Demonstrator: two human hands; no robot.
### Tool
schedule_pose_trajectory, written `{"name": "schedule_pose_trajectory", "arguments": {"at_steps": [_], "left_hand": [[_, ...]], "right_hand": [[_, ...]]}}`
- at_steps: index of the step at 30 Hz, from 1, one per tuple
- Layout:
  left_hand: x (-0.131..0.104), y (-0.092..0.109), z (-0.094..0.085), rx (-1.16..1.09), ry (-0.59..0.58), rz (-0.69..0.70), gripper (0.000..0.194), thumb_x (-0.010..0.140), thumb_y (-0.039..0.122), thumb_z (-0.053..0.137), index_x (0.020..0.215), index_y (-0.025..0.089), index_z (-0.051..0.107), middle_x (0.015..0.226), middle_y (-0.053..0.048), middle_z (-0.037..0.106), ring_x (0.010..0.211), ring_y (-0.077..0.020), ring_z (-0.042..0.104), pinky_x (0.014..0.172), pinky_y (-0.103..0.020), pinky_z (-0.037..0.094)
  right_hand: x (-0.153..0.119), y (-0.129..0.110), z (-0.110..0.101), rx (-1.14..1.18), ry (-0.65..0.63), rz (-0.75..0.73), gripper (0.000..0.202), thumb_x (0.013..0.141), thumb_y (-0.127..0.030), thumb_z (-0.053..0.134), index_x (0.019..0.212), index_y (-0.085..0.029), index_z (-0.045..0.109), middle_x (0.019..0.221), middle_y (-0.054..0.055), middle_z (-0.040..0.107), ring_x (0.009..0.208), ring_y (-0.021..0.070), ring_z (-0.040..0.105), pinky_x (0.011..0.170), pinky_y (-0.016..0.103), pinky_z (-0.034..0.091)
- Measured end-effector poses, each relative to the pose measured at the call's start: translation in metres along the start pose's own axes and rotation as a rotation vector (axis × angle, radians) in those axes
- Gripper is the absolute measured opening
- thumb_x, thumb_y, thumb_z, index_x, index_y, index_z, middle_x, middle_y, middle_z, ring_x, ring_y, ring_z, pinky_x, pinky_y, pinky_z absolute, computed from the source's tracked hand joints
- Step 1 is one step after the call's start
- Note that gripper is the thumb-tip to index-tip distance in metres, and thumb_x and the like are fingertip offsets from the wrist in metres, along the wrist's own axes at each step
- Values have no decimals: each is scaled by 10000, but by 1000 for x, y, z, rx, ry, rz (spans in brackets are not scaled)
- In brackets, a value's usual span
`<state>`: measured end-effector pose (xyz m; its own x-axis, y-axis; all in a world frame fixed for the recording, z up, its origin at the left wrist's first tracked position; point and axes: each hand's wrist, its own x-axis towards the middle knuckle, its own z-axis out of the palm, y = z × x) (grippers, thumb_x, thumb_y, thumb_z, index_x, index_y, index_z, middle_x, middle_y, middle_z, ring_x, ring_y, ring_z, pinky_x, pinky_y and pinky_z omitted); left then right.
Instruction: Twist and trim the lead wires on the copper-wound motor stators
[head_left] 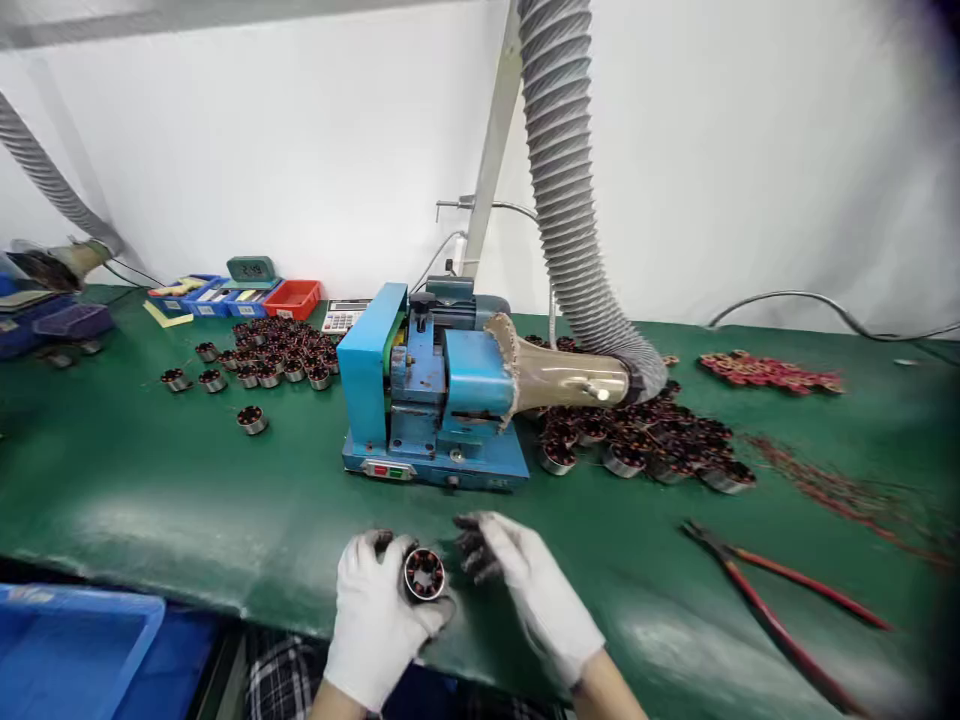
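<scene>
1. Head view, lower centre: a left hand in a white glove with dark-stained fingertips [379, 612] grasps one small silver-rimmed ring with black and copper windings [413, 580]. The ring is held near the front edge of a green-topped workbench [187, 500], its open face turned upward.

2. Right of the ring, a right hand in a matching white glove [525, 580] is released, its fingers loosely bent and apart from the ring.

3. Beyond both hands stands a blue metal bench machine [480, 375], with a panel of red and green buttons [388, 470] on its base. A translucent tan funnel [559, 380] joins its right side to a grey corrugated hose [559, 150].

4. Wound rings of similar form lie in two groups: a left cluster [281, 352], with one ring set apart [252, 422] in front of it, and a larger right cluster [652, 440], partly behind the funnel.

5. At far right are flat reddish pieces [769, 372], loose copper-coloured wire scraps [847, 495] and, nearer the edge, long red-handled cutters [724, 555] with parted handles.

6. Behind the left cluster sit a red plastic bin [293, 299] and a pale calculator [345, 317].
</scene>
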<state>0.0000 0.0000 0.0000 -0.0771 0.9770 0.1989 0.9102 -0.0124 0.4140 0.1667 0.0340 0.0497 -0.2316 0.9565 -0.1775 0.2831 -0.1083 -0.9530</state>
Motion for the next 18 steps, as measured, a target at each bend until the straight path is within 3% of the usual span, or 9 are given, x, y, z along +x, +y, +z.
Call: {"name": "schedule_pose_trajectory", "arguments": {"at_steps": [3,6,8,12,15,18], "left_hand": [[2,5,-4,16,-69,24,483,568,486,673,985,249,617,902,-86,544,869,-302,499,790,-458,403],[6,5,-9,-26,-97,86,310,686,279,578,992,237,605,902,-75,597,895,-279,516,852,-472,397],[9,1,-12,-76,-123,142,312,705,151,503,990,229,603,934,-66,628,923,-255,531,931,-487,365],[12,-10,-15,-197,-204,252,308,703,142,496,980,235,593,894,-28,656,896,-220,560,1020,-521,300],[10,-14,-12,-279,-158,295,460,614,151,581,1069,197,531,970,-63,632,953,-249,547,1045,-566,254],[7,-15,-7,-286,-97,262,471,633,221,641,1084,205,504,1088,-100,582,1071,-280,497,1014,-558,314]], "right_hand": [[-9,12,17,-207,19,-37,401,874,-485,386,949,-162,612,868,70,618,878,235,567,797,340,434],[-18,13,41,-416,80,-143,282,859,-350,464,1072,-211,587,1025,84,602,982,238,546,864,354,421],[-23,8,58,-585,30,-303,317,822,-277,508,1127,-215,564,1064,103,599,958,248,565,819,353,459],[-32,1,69,-930,-210,-658,475,694,-295,643,1123,-105,570,897,155,656,732,294,608,581,360,498],[-31,1,49,-785,-159,-670,302,785,-293,541,1047,-163,614,764,83,656,640,224,597,530,300,462],[-18,9,24,-411,107,-385,288,880,-313,394,1027,-224,626,844,65,657,768,194,606,677,294,470]]}}
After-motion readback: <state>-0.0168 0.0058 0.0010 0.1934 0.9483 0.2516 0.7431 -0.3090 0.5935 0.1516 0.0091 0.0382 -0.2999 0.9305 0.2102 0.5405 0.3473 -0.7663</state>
